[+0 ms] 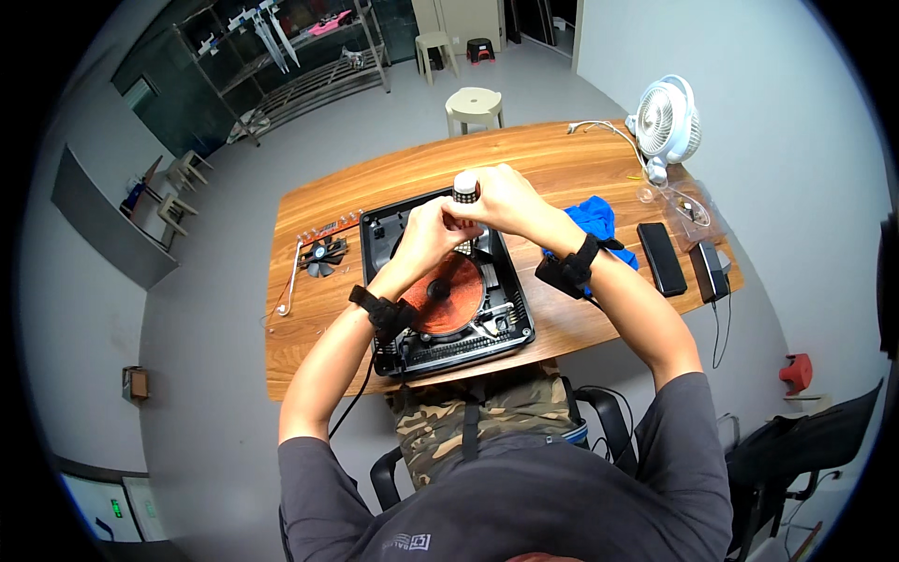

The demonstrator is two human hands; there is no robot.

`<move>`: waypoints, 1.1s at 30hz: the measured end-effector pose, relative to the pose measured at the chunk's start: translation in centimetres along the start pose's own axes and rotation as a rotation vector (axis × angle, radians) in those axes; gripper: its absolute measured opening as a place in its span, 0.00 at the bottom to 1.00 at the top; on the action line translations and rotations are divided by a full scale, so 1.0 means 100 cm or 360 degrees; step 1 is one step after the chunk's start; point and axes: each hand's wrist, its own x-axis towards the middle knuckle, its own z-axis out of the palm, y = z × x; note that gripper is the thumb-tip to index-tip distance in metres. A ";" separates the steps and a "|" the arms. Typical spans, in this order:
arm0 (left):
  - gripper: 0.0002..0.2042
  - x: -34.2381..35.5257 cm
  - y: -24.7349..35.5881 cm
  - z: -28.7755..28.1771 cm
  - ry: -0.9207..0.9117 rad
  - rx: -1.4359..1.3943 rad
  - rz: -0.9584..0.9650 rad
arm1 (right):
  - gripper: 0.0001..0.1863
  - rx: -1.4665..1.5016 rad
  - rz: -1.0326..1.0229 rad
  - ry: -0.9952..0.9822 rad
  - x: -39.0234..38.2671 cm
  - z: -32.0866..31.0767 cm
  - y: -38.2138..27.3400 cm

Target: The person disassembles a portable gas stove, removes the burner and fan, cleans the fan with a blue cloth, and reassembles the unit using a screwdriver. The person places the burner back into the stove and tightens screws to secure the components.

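Observation:
My left hand (433,229) and my right hand (504,199) are closed around a checkered black-and-white cylinder (465,186) with a white top, held over the back of an opened black appliance housing (519,330). Inside the housing sit a round copper-red disc (451,309) with a dark hub, plus wires and parts. My fingers partly hide the cylinder's lower part. Each wrist carries a black strapped device. A crumpled blue cloth (593,220) lies just right of my right forearm.
On the wooden table (332,187) are a small black fan (321,260), an orange strip (328,228), a black phone-like slab (660,258), a black power unit (709,272), a plastic bag with cable (691,211) and a white desk fan (665,122). A stool (473,105) stands beyond.

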 end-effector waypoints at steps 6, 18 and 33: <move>0.13 -0.005 -0.005 -0.005 -0.0059 0.0102 -0.0048 | 0.24 -0.0165 -0.0201 -0.0282 -0.005 -0.032 -0.023; 0.14 0.002 0.008 -0.009 -0.0213 -0.0020 -0.0060 | 0.21 -0.0519 -0.0325 -0.0517 0.016 -0.045 -0.024; 0.09 0.009 0.004 -0.006 -0.0357 -0.0178 0.0017 | 0.25 -0.0777 -0.0300 -0.0673 0.018 -0.046 -0.028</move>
